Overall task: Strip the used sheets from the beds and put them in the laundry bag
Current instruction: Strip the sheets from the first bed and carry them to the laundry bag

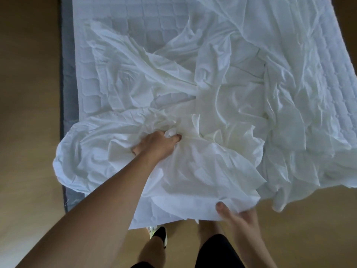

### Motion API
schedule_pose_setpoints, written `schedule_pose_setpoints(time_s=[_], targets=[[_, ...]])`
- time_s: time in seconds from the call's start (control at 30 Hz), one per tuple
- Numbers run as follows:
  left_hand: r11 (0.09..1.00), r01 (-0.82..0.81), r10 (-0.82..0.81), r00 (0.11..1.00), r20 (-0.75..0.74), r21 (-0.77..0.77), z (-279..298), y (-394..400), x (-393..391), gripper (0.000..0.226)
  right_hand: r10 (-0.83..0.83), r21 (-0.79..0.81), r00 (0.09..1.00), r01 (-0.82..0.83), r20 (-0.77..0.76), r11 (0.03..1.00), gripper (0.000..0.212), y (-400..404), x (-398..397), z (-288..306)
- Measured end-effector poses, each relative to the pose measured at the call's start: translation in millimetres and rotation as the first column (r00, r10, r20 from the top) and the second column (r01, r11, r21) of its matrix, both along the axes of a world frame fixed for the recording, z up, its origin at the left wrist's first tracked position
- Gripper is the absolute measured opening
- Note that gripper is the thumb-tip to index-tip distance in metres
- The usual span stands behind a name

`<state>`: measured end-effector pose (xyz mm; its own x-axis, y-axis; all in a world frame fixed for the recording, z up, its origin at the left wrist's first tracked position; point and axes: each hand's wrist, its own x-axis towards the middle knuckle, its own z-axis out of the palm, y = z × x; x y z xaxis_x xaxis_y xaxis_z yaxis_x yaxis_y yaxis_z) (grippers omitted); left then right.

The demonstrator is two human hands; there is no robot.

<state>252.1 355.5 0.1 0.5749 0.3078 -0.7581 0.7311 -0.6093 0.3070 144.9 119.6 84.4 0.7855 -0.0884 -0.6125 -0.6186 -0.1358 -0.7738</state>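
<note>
We look straight down on the foot of a bed, and the white sheet (222,105) lies loose and crumpled over most of it; it is bunched toward the near end, where its folds spill past the mattress edge and hang above the wooden floor (25,132). Our left hand (157,145) reaches forward across the heap, its fingers curled tightly into a wad of the sheet near the middle of the near end; the cloth puckers in creases that run toward that grip. Our right hand (236,214) is lower and closer to us, at the hanging edge of the sheet; the thumb lies on top of the fabric and the fingers go underneath, so it pinches the hem between them; how far the fingers curl we cannot tell, since the cloth hides them.

Where the sheet has been pulled off, the quilted mattress protector (116,22) shows in a grid of small stitched squares, mainly at the far left and along the right side; down the left flank runs the grey side of the mattress (67,78), just beside the floor. Below the hanging cloth we see our own legs in black shorts (214,250), and one foot in a black shoe (160,234) with a pale yellow-green trim, standing on the floor close to the bed end.
</note>
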Motion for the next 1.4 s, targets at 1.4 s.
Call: schedule_pose_setpoints(time_s=[1.4], targets=[[0.955,0.289,-0.297,0.939,0.173,0.069,-14.3,26.9,-88.9,0.076,0.470,0.217,0.867,-0.432,-0.169,0.875,0.113,107.9,136.8,-82.6]])
